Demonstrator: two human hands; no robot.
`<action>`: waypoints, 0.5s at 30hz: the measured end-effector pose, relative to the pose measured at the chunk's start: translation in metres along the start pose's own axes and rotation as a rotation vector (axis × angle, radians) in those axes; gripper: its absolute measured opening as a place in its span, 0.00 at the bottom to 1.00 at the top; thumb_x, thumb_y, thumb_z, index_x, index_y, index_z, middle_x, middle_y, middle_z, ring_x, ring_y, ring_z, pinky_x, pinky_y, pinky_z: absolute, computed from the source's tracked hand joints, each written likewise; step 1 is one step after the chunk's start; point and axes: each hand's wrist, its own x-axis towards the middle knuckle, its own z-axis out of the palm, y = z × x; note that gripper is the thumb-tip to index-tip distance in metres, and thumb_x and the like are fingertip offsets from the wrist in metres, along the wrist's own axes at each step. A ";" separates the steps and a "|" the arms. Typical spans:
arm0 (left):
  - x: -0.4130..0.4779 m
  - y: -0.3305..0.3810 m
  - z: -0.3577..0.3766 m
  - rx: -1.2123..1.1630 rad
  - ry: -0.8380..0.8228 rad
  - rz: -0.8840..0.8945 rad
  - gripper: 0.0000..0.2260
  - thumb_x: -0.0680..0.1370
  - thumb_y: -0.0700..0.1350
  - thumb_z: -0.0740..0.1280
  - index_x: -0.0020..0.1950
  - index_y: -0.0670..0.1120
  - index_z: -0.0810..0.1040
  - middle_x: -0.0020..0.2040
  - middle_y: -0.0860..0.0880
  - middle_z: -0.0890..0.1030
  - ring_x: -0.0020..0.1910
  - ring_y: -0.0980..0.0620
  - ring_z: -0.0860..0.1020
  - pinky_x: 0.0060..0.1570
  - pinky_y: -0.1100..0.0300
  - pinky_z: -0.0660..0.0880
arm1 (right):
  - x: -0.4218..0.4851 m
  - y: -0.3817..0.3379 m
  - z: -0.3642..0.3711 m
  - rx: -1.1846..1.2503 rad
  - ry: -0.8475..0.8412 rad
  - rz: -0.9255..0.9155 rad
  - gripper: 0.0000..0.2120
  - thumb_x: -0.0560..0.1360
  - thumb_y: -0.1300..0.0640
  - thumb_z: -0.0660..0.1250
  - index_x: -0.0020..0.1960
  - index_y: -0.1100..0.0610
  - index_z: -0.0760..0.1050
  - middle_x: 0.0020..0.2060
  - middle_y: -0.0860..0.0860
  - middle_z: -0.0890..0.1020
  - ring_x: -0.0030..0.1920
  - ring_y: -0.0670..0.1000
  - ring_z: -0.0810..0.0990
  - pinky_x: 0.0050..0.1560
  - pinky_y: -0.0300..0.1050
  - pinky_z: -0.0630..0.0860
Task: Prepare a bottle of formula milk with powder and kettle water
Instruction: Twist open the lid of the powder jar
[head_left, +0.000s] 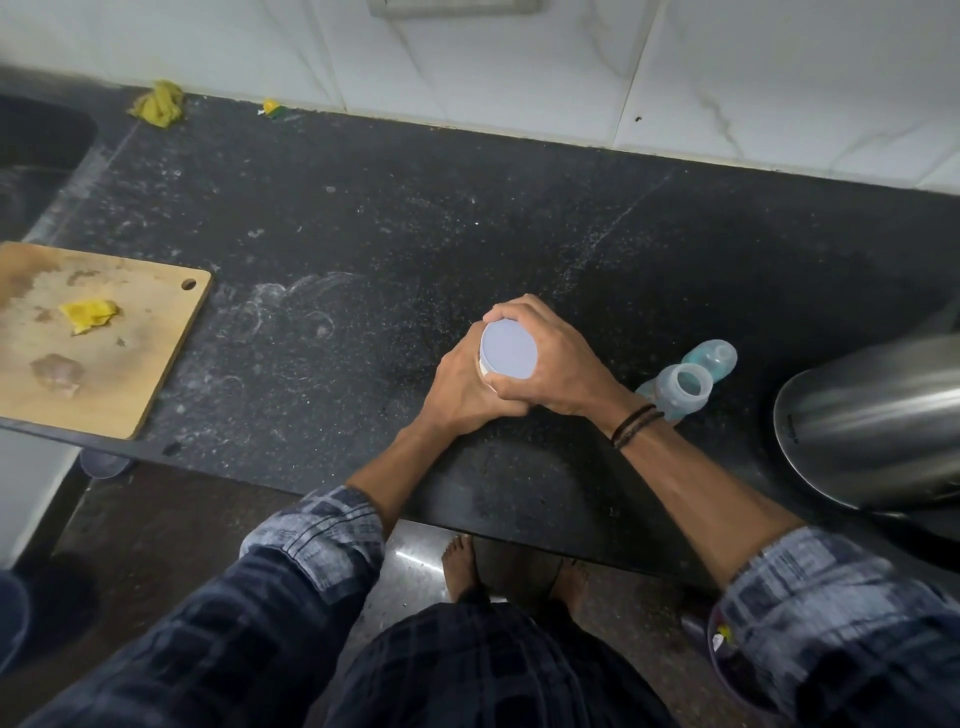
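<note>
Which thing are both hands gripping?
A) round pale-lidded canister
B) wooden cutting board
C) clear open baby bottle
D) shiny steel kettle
A: the left hand and right hand are curled round the round pale-lidded canister, while the clear open baby bottle and shiny steel kettle sit ungripped to its right.

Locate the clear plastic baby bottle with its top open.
Head view, right of centre: the clear plastic baby bottle sits beside the right hand, between the lilac-lidded tin and the steel kettle.
</note>
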 end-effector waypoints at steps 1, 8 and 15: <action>-0.001 0.001 0.001 -0.002 -0.004 -0.003 0.45 0.56 0.61 0.76 0.72 0.52 0.70 0.60 0.60 0.76 0.60 0.56 0.76 0.58 0.58 0.76 | 0.000 0.000 -0.001 0.001 -0.012 0.000 0.34 0.68 0.53 0.82 0.70 0.55 0.72 0.64 0.46 0.72 0.64 0.47 0.72 0.58 0.29 0.67; -0.003 0.009 -0.002 -0.011 -0.029 0.016 0.44 0.57 0.61 0.76 0.72 0.64 0.65 0.61 0.69 0.72 0.60 0.65 0.71 0.56 0.69 0.70 | 0.001 -0.003 -0.014 -0.059 -0.113 -0.060 0.33 0.69 0.48 0.80 0.71 0.52 0.72 0.71 0.48 0.72 0.78 0.49 0.59 0.74 0.44 0.57; -0.007 0.017 -0.006 -0.002 -0.025 0.037 0.36 0.59 0.59 0.75 0.62 0.77 0.64 0.61 0.79 0.71 0.61 0.74 0.72 0.55 0.66 0.70 | -0.019 -0.011 -0.009 -0.157 0.095 0.065 0.41 0.65 0.30 0.73 0.72 0.46 0.69 0.67 0.44 0.69 0.68 0.48 0.64 0.67 0.47 0.68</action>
